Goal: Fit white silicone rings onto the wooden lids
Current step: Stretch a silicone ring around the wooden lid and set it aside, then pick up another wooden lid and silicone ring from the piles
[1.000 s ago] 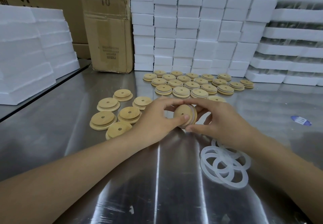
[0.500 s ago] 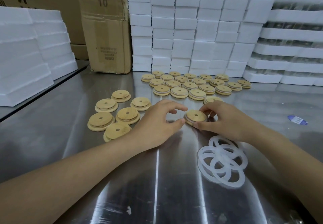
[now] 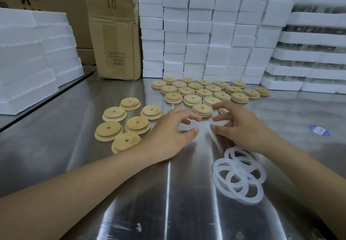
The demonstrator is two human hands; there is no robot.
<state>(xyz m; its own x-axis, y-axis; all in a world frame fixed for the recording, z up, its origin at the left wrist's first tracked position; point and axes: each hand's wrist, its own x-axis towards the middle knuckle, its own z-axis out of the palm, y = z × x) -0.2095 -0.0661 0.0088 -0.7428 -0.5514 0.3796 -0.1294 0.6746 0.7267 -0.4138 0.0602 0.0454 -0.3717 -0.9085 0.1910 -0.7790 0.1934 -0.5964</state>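
A: What is in the carton [image 3: 116,39]?
B: Cannot tell; its inside is hidden.
A: The lids?
B: Round wooden discs, each with a centre hole. Ringed lids [image 3: 204,90] sit in rows at the back and bare lids [image 3: 119,125] at left, all on the shiny steel table [image 3: 131,211].
A: Hands?
B: The left hand [image 3: 168,133] and right hand [image 3: 241,127] hover just beside the nearest lid [image 3: 202,109], fingers spread, loosely curled, holding nothing. Flat white rings [image 3: 239,174] lie heaped near the right wrist.

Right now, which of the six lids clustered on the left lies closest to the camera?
The front lid of that cluster, lowest in view, right beside the left hand at the wrist. The other five lids lie behind it.
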